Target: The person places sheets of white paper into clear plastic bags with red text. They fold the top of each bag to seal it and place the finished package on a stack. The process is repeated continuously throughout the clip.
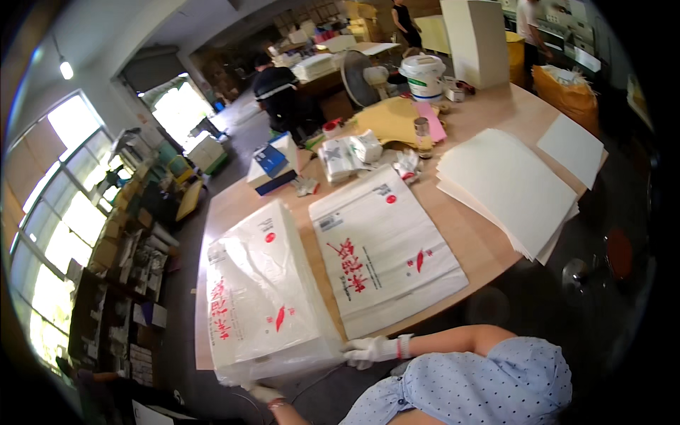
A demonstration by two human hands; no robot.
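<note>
Gloved fingers (356, 353) were at a bagged stack's (262, 283) near end.
Whether the right hand (370, 350) or half-hidden left hand (263, 394) gripped its bag (283, 364), I couldn't tell; it lay on the worktop's (460, 234) left. Straightening seemed in hand, calling next for an even two-handed tug.

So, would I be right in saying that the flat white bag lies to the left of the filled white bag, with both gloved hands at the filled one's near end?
Not quite: in the head view, the flat white bag lies to the right of the filled white bag. The gloved left hand and right hand are indeed at its near end.
</note>
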